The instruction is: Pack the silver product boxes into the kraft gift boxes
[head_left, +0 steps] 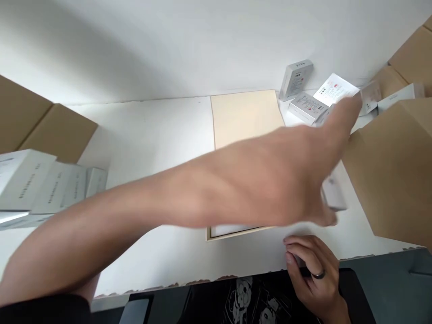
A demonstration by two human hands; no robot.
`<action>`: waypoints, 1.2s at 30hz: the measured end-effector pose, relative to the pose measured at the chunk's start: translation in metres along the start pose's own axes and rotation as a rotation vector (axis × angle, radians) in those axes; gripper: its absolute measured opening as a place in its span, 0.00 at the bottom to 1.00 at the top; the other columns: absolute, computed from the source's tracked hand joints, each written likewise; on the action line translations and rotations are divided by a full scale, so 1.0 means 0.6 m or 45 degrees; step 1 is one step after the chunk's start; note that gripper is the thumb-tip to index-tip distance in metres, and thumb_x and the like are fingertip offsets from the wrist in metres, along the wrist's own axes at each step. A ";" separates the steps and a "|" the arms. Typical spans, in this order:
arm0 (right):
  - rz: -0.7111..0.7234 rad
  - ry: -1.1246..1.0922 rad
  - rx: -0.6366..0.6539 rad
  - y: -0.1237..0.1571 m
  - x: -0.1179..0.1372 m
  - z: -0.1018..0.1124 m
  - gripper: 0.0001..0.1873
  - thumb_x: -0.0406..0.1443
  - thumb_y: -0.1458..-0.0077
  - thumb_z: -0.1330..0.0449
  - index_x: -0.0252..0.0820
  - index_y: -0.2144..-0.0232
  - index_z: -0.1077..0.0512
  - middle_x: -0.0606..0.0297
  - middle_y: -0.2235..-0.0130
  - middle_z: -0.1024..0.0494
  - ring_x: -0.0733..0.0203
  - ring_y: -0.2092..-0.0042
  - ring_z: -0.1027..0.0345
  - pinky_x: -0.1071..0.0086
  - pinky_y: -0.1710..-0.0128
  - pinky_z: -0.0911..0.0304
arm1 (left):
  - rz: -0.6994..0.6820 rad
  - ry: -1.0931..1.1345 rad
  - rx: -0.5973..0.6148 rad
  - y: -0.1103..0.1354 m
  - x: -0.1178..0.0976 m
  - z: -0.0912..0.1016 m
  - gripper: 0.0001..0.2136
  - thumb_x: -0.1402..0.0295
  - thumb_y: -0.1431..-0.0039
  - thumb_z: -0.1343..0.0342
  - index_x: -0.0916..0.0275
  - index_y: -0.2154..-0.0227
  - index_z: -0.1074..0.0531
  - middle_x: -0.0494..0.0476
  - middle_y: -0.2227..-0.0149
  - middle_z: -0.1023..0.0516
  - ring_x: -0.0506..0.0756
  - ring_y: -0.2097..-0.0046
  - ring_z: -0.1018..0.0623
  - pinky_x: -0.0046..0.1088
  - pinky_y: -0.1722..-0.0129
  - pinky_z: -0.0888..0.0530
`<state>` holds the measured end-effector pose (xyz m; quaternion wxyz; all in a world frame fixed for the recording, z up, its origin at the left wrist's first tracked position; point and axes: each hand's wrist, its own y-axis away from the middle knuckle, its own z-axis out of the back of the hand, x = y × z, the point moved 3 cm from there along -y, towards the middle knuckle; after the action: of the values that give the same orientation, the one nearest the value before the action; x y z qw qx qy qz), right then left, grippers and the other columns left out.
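My left hand (297,175) stretches across from the left, blurred, with its thumb and a long finger spread wide apart. Its other fingers are hidden behind the back of the hand. Just past the thumb shows part of a small pale box (335,193); whether the hand touches it is unclear. Under my forearm lies an open cream box (248,112), its middle covered by the arm. My right hand (313,274), with a dark ring, rests by the table's front edge. Its fingers are curled in loosely, and I see nothing in them.
Several small white printed boxes (308,107) lie at the back right, one upright against the wall (296,79). A brown carton (394,171) stands at the right. On the left, a row of white boxes (50,186) sits before another carton (57,130). The white table (151,135) has a chipped front edge.
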<state>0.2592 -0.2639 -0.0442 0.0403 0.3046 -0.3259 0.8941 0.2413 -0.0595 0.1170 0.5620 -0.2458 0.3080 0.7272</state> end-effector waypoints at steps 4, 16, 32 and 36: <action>-0.002 0.080 -0.036 0.000 0.001 -0.002 0.09 0.25 0.36 0.41 0.42 0.56 0.29 0.62 0.65 0.21 0.61 0.65 0.26 0.66 0.65 0.30 | 0.159 -0.470 0.376 -0.054 -0.011 -0.059 0.38 0.68 0.43 0.28 0.60 0.33 0.41 0.60 0.58 0.19 0.63 0.57 0.18 0.36 0.58 0.23; -0.164 -0.405 -0.024 -0.006 0.021 0.057 0.13 0.24 0.35 0.45 0.42 0.54 0.29 0.60 0.56 0.22 0.59 0.56 0.26 0.64 0.59 0.27 | 0.065 -0.268 -0.190 0.115 0.104 -0.058 0.32 0.42 0.33 0.43 0.50 0.33 0.39 0.59 0.42 0.22 0.66 0.47 0.19 0.43 0.50 0.21; -0.036 0.875 1.698 -0.291 -0.016 0.024 0.42 0.44 0.45 0.26 0.48 0.32 0.34 0.53 0.47 0.28 0.39 0.47 0.30 0.47 0.48 0.29 | 0.367 -0.827 0.634 0.053 0.081 -0.051 0.40 0.51 0.51 0.27 0.52 0.34 0.29 0.62 0.53 0.19 0.67 0.55 0.20 0.44 0.55 0.22; -0.020 0.984 1.826 -0.299 0.012 0.014 0.28 0.41 0.43 0.29 0.43 0.42 0.24 0.53 0.48 0.28 0.41 0.48 0.30 0.49 0.50 0.27 | 0.234 -0.927 0.586 0.057 0.071 -0.068 0.36 0.52 0.47 0.27 0.52 0.35 0.27 0.67 0.41 0.23 0.71 0.42 0.24 0.52 0.40 0.27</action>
<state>0.3062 -0.1292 0.0655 -0.0486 -0.0714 0.3649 0.9270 0.1980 -0.0665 0.0647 0.6071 0.1866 0.2646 0.7257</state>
